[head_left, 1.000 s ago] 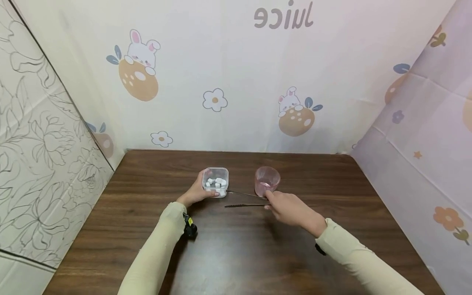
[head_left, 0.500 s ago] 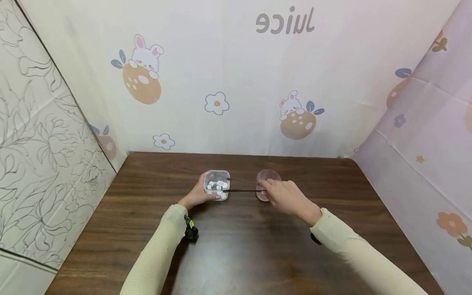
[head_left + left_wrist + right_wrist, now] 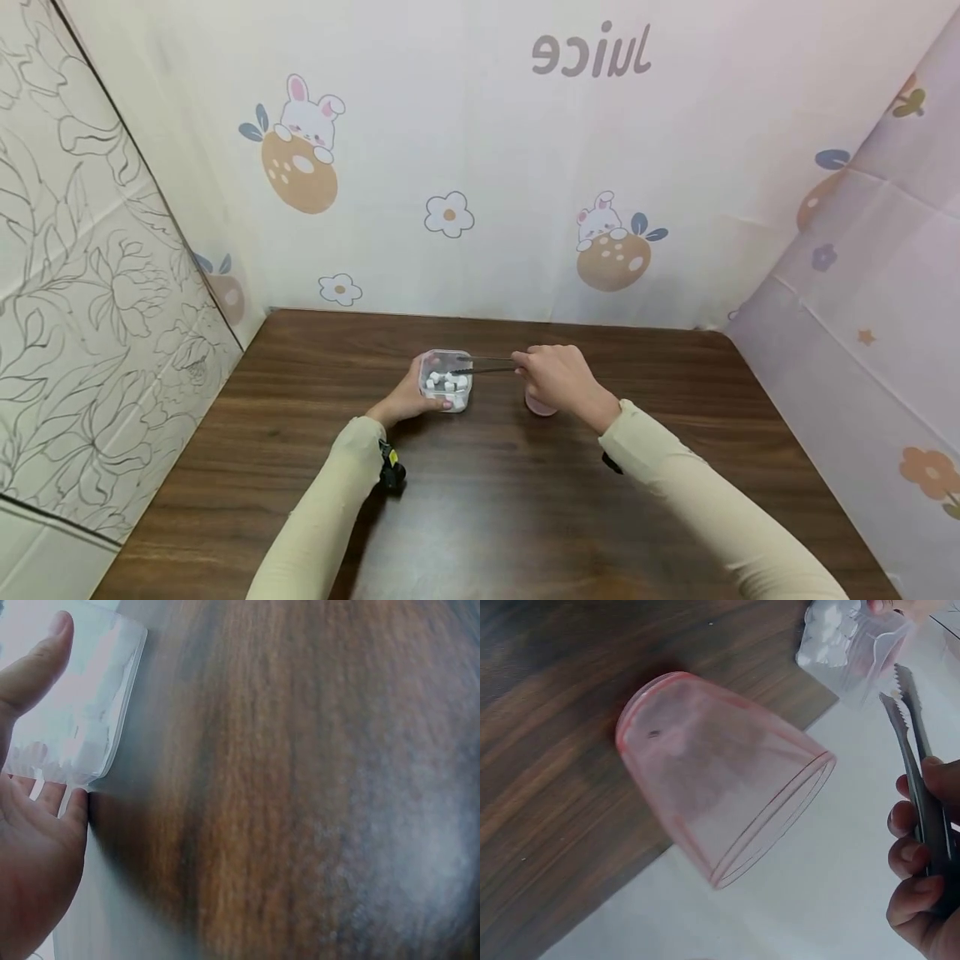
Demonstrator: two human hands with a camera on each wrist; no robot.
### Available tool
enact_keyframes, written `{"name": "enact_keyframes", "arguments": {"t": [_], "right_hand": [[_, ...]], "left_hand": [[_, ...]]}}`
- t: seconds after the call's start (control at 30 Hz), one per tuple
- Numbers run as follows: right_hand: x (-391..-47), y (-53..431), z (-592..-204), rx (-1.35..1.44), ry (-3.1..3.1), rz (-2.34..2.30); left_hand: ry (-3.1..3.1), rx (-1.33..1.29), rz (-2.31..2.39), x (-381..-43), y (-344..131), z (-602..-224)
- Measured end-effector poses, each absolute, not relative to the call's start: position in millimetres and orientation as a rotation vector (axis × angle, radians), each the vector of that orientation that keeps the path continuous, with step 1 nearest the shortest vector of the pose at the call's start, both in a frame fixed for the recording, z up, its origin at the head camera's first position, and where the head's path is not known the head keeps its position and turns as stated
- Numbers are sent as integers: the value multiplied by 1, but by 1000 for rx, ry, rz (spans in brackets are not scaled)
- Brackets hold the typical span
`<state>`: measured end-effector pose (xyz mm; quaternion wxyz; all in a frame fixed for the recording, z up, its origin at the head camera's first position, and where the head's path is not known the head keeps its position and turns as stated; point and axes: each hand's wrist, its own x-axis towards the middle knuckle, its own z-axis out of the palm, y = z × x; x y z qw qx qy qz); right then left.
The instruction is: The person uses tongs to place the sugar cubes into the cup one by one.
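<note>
My left hand (image 3: 405, 400) grips a clear plastic box (image 3: 446, 352) by its left side, thumb in front. Several small white cubes (image 3: 450, 382) lie in the box. In the left wrist view, fingers of the left hand (image 3: 37, 877) show at the box's wall (image 3: 124, 690). My right hand (image 3: 564, 379) holds metal tongs (image 3: 497, 369) that reach left, their tips over the box. Serrated, slightly parted tips of the tongs (image 3: 915, 746) show in the right wrist view. Below the right hand stands a pink see-through cup (image 3: 727, 765), mostly hidden by that hand in the head view.
A dark wood-grain table (image 3: 480, 500) carries everything. Behind it hangs a pale printed curtain (image 3: 510, 267), with a lilac one (image 3: 885, 275) at the right and a flower-patterned panel (image 3: 97, 250) at the left.
My right hand has moved forward and left, bringing the tongs' tips from beside the box to over it. The tongs' arms are closer together. My left hand and the box have stayed in place.
</note>
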<state>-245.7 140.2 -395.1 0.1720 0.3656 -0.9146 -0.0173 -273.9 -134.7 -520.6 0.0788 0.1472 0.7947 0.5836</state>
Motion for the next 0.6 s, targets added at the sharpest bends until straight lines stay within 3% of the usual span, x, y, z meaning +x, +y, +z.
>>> {"name": "enact_keyframes", "arguments": {"t": [0.6], "right_hand": [[-260,95,-379,1062,-2518,-258]], "left_hand": [[2368,459,1768,-273,-134,-520]]}}
